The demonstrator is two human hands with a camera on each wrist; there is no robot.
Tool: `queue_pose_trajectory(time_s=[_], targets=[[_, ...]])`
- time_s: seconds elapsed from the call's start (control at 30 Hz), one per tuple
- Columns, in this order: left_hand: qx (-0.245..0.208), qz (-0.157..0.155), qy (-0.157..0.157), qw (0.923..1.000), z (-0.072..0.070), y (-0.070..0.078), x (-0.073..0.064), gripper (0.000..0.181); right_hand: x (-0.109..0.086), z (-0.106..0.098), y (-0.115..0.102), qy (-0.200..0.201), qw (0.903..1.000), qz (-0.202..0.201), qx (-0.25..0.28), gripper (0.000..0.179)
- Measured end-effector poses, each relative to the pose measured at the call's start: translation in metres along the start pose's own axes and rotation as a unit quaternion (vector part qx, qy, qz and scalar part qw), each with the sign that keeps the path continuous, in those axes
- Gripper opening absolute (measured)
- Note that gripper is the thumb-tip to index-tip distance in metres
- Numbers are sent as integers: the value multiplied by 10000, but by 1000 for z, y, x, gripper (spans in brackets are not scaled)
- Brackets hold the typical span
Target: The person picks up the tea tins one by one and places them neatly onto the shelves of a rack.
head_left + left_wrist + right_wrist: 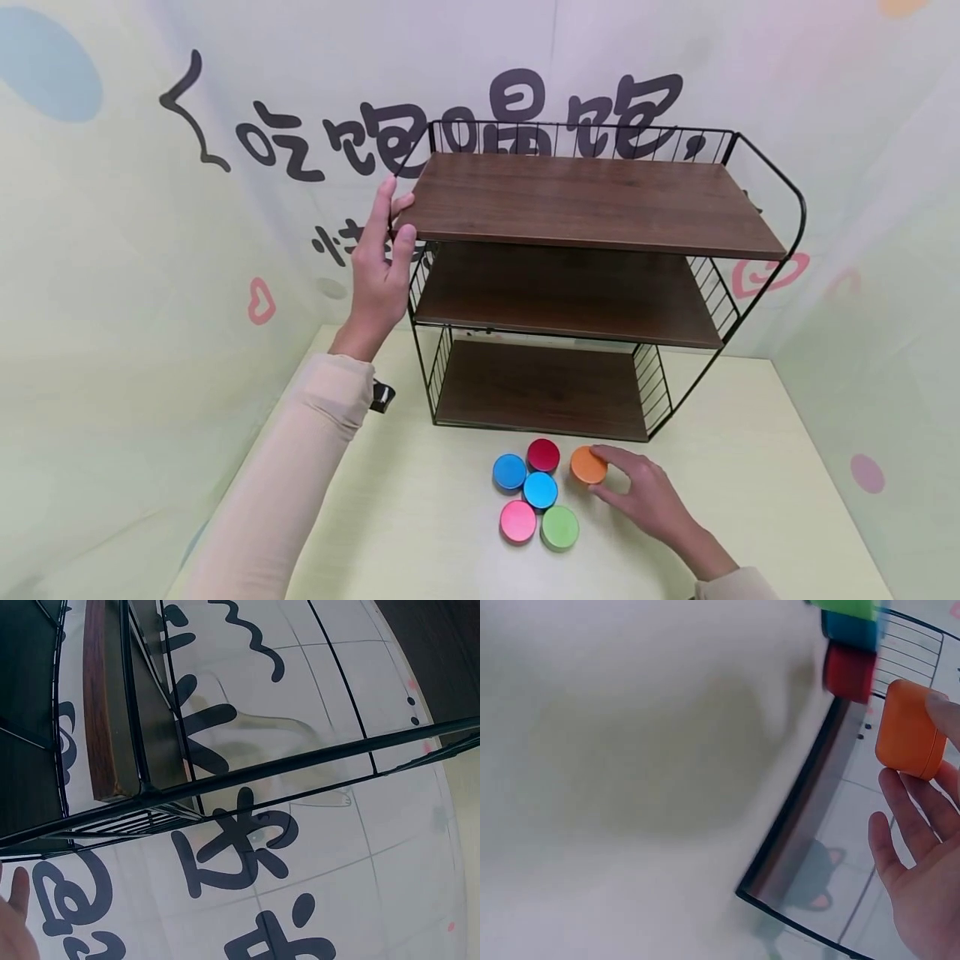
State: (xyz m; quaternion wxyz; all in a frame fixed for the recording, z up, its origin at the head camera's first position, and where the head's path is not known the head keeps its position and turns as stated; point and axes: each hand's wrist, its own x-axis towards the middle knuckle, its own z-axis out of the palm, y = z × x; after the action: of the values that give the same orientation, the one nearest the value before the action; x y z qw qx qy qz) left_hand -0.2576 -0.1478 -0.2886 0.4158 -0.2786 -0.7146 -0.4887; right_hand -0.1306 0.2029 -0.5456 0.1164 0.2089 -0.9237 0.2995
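Observation:
A three-tier shelf rack (592,204), with dark wood boards in a black wire frame, stands before me. At its upper left corner my left hand (381,271) grips the side frame, thumb by the top board's front edge; the left wrist view catches only part of the hand (16,919) at its edge. Down in front of the rack, my right hand (647,497) pinches a small orange round container (588,465) between thumb and fingers. The right wrist view shows a seam round this orange container (907,729). Whether it touches the table is unclear.
Left of the orange container cluster a red one (543,455), two blue ones (510,472), a pink one (518,522) and a green one (559,527) on the pale table (420,517). A small black object (382,397) lies by my left sleeve. Printed sheets hang behind and beside.

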Motion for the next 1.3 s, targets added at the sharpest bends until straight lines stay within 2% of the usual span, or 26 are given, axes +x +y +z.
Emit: queue_pose_trajectory(time_s=[0.23,0.5,0.73,1.3], targets=[[2,-4,-8,10000,0,-3,0,51,5,-18,-5,219,9993,-245,-200,57],[4,73,-16,10000,1,-4,0,51,16,-39,-11,489,9966,-634,-215,56],[28,36,-13,10000,1,-11,-1,51,30,-60,-18,651,9938,-886,-151,57],[39,15,-13,10000,-2,4,1,49,54,-106,-34,1008,9856,-1326,-290,56]])
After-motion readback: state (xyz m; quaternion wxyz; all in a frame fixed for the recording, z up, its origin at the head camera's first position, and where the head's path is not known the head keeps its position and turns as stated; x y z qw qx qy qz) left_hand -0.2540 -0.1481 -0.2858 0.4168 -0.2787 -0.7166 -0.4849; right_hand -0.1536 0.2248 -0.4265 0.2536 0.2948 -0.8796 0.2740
